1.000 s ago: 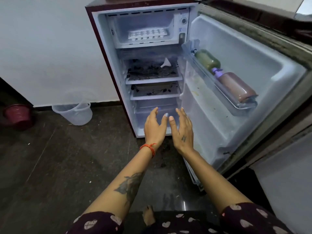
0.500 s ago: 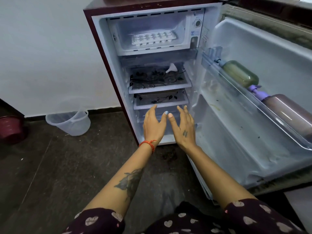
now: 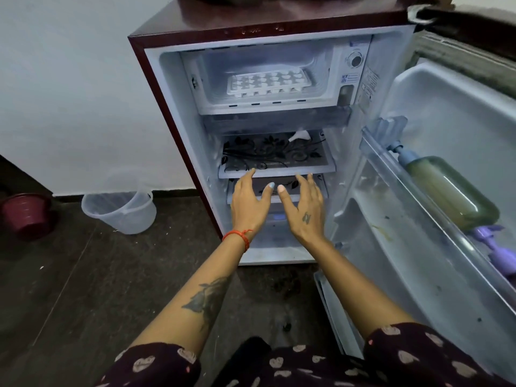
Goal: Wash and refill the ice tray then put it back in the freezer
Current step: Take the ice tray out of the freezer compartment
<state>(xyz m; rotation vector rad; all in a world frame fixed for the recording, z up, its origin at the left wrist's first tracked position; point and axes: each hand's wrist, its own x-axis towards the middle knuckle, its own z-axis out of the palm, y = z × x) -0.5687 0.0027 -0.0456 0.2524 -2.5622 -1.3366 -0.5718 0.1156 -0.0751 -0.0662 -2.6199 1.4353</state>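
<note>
We see the left hand (image 3: 249, 203), with an orange thread at its wrist, spread flat with fingers straight and apart, holding nothing, in front of the small maroon fridge's (image 3: 173, 88) patterned glass shelves (image 3: 275, 160). Whether its fingertips touch the upper shelf edge we cannot tell. Just beside it, the right hand (image 3: 304, 212) is likewise splayed and empty. Above both, well apart, the white plastic ice tray (image 3: 269, 82) lies in the freezer compartment (image 3: 268, 106). On the right, the door's clear rack (image 3: 396, 174) holds 2 bottles; the purple-capped bottle (image 3: 494, 252) is cut off by the frame edge.
</note>
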